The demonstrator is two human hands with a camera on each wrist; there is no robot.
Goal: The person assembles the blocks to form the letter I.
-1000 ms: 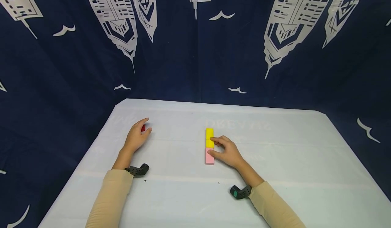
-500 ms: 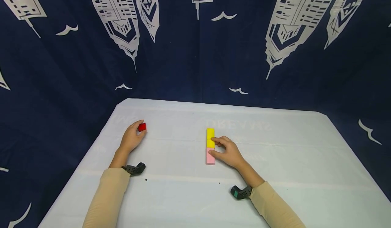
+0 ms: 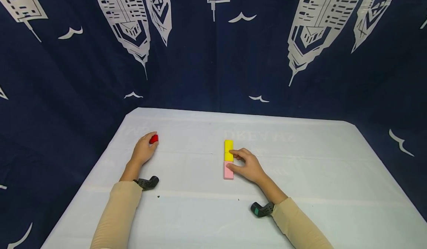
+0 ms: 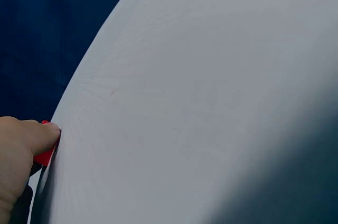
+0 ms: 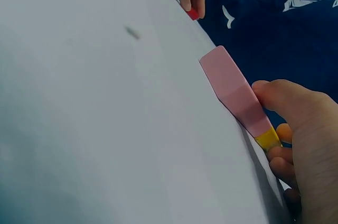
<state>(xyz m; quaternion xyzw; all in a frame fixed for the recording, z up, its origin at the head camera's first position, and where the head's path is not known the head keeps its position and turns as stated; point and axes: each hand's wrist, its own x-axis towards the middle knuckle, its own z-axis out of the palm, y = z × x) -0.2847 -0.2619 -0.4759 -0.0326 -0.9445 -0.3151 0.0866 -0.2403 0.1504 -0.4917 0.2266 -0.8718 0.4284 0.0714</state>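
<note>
At the far left of the table, my left hand (image 3: 142,150) pinches a small red block (image 3: 154,139) between thumb and fingers. That red block (image 4: 45,155) is partly behind the thumb in the left wrist view. Near the table's middle, a pink block (image 3: 228,174) and a yellow piece (image 3: 228,145) lie end to end, yellow on the far side. A faint line crosses the yellow part. My right hand (image 3: 249,166) rests at their right side, thumb touching the pink block and index finger the yellow. Its other fingers (image 5: 282,166) are partly hidden in the right wrist view.
The white table (image 3: 186,219) has its far edge against a dark blue curtain (image 3: 200,63) printed with pale buildings and birds. A small dark speck (image 3: 158,196) lies near the left wrist. Black devices are strapped to both wrists.
My left hand has drawn slightly left and nearer, its fingers closing on the red block, which now shows between them. The right hand and the pink and yellow blocks stay put.
</note>
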